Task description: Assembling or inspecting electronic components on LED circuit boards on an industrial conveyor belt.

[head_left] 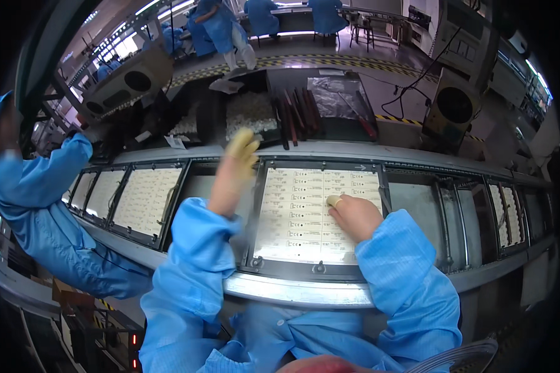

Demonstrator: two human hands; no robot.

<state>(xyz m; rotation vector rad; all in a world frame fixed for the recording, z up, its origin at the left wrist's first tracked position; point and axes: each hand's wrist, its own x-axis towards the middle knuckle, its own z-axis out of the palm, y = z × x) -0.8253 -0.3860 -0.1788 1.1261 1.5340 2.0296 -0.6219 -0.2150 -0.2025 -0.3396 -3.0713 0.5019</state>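
A framed panel of white printed boards (305, 233), marked with rows of black print, lies on the conveyor in front of me. Over the panel's right half is my right hand (356, 216), a pale cot on one finger, its fingers curled together with the tips at the boards. Whatever they may pinch is too small to make out. My left hand (235, 171), in yellowish finger cots, reaches past the panel's far left corner toward a bin of small white parts (250, 110). Motion blurs its fingers.
Beyond the conveyor rail (330, 149) lie several dark-handled tools (298, 115) and a clear plastic bag (339, 93). A co-worker's blue sleeve (40, 174) reaches in at left beside another framed panel (146, 199). Fan units (451, 105) stand at far right and far left.
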